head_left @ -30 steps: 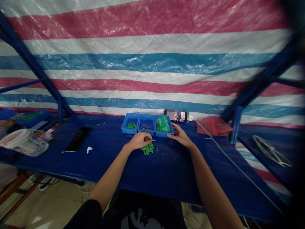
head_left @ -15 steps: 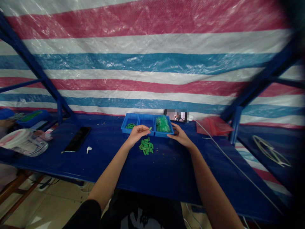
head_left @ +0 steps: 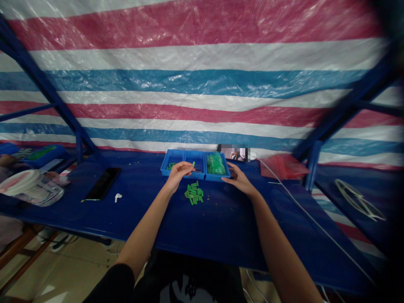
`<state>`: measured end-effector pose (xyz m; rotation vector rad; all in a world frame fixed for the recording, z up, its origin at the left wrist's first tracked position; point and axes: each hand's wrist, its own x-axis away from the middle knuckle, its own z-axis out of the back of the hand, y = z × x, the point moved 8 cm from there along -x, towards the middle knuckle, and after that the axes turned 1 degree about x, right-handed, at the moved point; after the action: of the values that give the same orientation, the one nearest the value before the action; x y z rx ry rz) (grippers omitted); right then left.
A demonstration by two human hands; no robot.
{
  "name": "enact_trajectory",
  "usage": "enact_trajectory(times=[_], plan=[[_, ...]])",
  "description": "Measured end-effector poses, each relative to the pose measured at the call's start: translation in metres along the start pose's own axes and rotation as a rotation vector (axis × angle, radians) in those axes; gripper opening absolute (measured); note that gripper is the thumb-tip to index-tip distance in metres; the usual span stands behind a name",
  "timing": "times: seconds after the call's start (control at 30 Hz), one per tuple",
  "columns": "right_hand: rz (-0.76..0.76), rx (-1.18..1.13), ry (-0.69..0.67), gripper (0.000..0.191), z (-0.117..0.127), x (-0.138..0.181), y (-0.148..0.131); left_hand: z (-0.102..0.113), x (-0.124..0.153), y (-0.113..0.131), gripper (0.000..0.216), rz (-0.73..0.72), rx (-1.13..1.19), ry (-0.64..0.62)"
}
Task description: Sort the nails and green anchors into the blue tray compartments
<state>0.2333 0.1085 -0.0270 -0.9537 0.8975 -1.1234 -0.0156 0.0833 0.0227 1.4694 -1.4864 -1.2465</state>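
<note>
My left hand [head_left: 179, 174] is over the middle compartment of a blue plastic parts tray [head_left: 184, 158], pinching a small green plastic piece [head_left: 193, 164] between its fingertips. Fingertips of my right hand [head_left: 240, 180] rest against the corner of the right compartment, holding nothing. That compartment has a green-filled plastic bag [head_left: 216, 164]. Loose green pieces lie in the left compartment [head_left: 172, 166], and small metal screws are partly hidden under my left hand. A loose pile of green plastic pieces [head_left: 194, 193] lies on the table just below my left wrist.
The blue table [head_left: 214, 223] holds a black phone [head_left: 102, 183], a white earbud [head_left: 118, 197] and a clear plastic tub [head_left: 31, 188] to the left. A co-worker's hand [head_left: 8, 160] is at far left. A white cable [head_left: 315, 219] and red plastic bag [head_left: 284, 166] lie right.
My left hand has moved away from the green pile, up and over the middle compartment, carrying a green piece. My right hand has barely moved.
</note>
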Motion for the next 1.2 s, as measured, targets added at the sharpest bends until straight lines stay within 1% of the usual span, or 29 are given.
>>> enact_trajectory(times=[0.1, 0.2, 0.27, 0.33, 0.4, 0.5, 0.67, 0.77, 0.83, 0.9, 0.97, 1.07, 1.13, 1.2], plan=[[0.003, 0.013, 0.002, 0.081, 0.0, 0.0, 0.001, 0.005, -0.001, 0.002, 0.023, -0.019, -0.032, 0.03], [0.005, 0.017, 0.001, 0.081, 0.001, -0.001, 0.002, 0.016, -0.005, 0.007, 0.024, -0.084, -0.123, 0.087], [0.005, 0.017, 0.0, 0.081, 0.001, -0.001, 0.003, 0.025, -0.007, 0.012, 0.023, -0.163, -0.239, 0.13], [0.002, 0.02, 0.001, 0.081, 0.001, -0.002, 0.004, 0.033, -0.008, 0.018, 0.02, -0.25, -0.406, 0.183], [-0.001, 0.02, 0.007, 0.081, 0.002, -0.001, 0.004, 0.041, -0.007, 0.023, 0.018, -0.308, -0.582, 0.243], [0.001, 0.008, 0.005, 0.081, 0.001, -0.001, 0.003, 0.052, -0.005, 0.028, 0.014, -0.324, -0.767, 0.336], [0.008, 0.0, -0.003, 0.082, 0.001, -0.001, 0.004, 0.066, 0.0, 0.037, 0.011, -0.33, -0.949, 0.465], [0.006, -0.003, -0.011, 0.082, 0.001, -0.002, 0.006, 0.069, 0.003, 0.041, 0.01, -0.365, -1.022, 0.519], [0.005, -0.002, -0.012, 0.082, 0.001, -0.002, 0.006, 0.067, 0.004, 0.043, 0.011, -0.401, -1.035, 0.524], [0.005, -0.009, -0.012, 0.081, 0.001, -0.002, 0.006, 0.061, 0.003, 0.041, 0.012, -0.433, -1.011, 0.48], [0.003, -0.011, -0.011, 0.081, 0.001, -0.001, 0.005, 0.049, 0.002, 0.037, 0.013, -0.448, -0.971, 0.372], [0.002, -0.001, -0.01, 0.08, 0.001, -0.001, 0.005, 0.019, 0.002, 0.027, 0.016, -0.445, -0.993, 0.115], [0.005, 0.009, -0.009, 0.08, 0.001, -0.001, 0.005, -0.003, 0.007, 0.02, 0.017, -0.439, -1.075, -0.068], [0.012, 0.013, -0.005, 0.08, 0.001, -0.002, 0.006, -0.02, 0.014, 0.012, 0.016, -0.423, -1.172, -0.202]])
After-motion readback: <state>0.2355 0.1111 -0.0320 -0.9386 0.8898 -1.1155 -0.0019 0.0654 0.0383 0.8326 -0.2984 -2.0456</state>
